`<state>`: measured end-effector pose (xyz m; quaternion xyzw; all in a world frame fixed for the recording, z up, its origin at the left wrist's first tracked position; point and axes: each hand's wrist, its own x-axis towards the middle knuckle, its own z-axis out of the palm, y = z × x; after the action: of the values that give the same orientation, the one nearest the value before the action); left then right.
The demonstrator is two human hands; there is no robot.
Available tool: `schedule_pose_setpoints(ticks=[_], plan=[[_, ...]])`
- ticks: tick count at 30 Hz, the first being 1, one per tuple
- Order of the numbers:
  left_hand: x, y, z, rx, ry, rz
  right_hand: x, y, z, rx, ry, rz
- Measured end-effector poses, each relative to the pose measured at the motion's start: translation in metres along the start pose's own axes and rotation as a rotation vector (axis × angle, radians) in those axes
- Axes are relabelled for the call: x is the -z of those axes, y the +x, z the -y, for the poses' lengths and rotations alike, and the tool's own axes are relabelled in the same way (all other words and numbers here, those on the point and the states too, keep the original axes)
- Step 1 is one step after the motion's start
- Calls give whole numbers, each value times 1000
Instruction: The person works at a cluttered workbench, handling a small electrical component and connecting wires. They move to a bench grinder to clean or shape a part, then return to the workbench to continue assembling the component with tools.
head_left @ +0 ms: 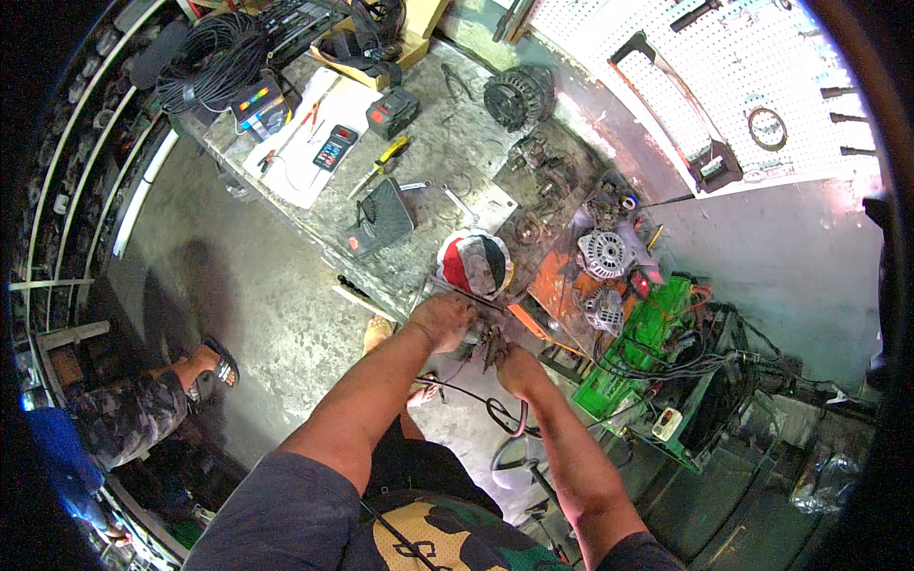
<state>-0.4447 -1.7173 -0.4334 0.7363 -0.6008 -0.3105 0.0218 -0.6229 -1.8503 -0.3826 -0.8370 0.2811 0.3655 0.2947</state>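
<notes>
My left hand (pixel 443 321) is closed at the bench's near edge on something I cannot make out, beside a thin dark metal bar (pixel 486 303). Just right and below, my right hand (pixel 516 371) grips a small dark metal piece (pixel 492 345), its exact shape unclear. Dark and pink cables (pixel 522 419) loop beneath both hands. Beyond my fingers lies a round red, white and black padded piece (pixel 462 262).
The bench (pixel 319 228) carries wrenches (pixel 457 200), a screwdriver (pixel 386 157), a meter (pixel 335 147) and several alternators (pixel 603 253). Right stands a green machine (pixel 628 362) with wiring; behind is a pegboard (pixel 762 57). Another person's camouflage-clad leg (pixel 133 419) is at left.
</notes>
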Motion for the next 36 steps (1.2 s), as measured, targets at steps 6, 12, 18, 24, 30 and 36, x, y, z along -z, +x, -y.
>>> schedule_pose_setpoints(ticks=[6,12,18,24,30,36], plan=[[4,-7,-3,-9,9,-71,12,-4,-5,44,91,16],[2,-4,-1,-15,21,-21,-7,9,-11,106,-47,-6],[0,-6,-1,-46,28,-95,-13,6,-11,155,-66,-61],[-2,-4,-4,-71,81,-211,-16,-3,-37,105,206,-164],[-1,-2,-12,30,198,-58,-100,-113,-118,-192,692,-321],[-3,6,-15,-7,270,-71,-289,-227,-204,-469,1522,-199]])
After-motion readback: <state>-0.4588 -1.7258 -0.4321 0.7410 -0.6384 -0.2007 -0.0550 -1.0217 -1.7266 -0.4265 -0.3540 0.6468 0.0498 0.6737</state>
